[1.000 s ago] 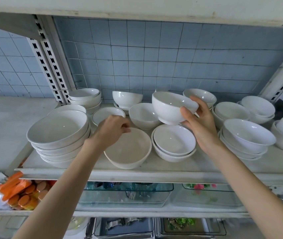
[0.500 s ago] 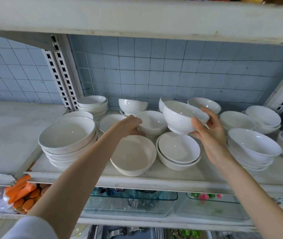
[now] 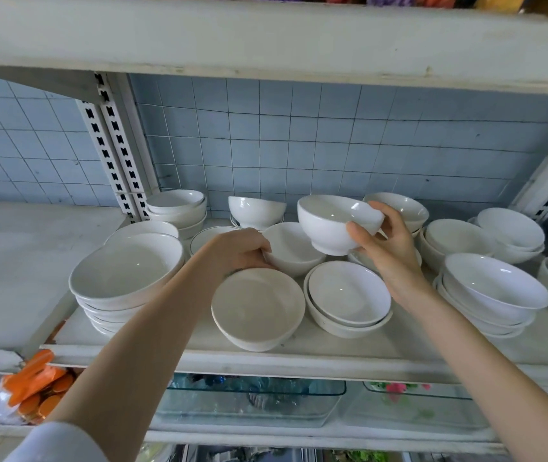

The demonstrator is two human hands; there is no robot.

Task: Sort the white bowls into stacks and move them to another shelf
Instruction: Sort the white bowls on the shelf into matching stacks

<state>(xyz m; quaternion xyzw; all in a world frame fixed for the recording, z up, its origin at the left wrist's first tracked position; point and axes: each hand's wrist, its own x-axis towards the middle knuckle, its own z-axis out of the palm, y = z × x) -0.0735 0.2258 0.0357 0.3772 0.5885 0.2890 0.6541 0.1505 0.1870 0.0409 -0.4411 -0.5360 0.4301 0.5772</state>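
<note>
Many white bowls stand on the middle shelf [image 3: 349,353]. My right hand [image 3: 384,248] holds a footed white bowl [image 3: 334,225] lifted above the shelf, thumb on its near side. My left hand [image 3: 237,251] grips the left rim of a deep white bowl [image 3: 294,251] that stands behind a wide matt bowl [image 3: 257,308] at the front. To the right of that lies a stack of two shallow bowls [image 3: 349,298]. A stack of several large bowls [image 3: 125,278] stands at the left.
More bowl stacks stand at the back left [image 3: 177,208], back middle [image 3: 254,210] and right [image 3: 492,291]. The upper shelf [image 3: 266,41] hangs close overhead. Slotted uprights [image 3: 112,151] bound the left side. Glass dishes [image 3: 252,401] and orange lids [image 3: 35,388] sit below.
My left hand moved from above the front matt bowl back to the deep bowl behind it and closed on its rim. My right hand kept the footed bowl raised.
</note>
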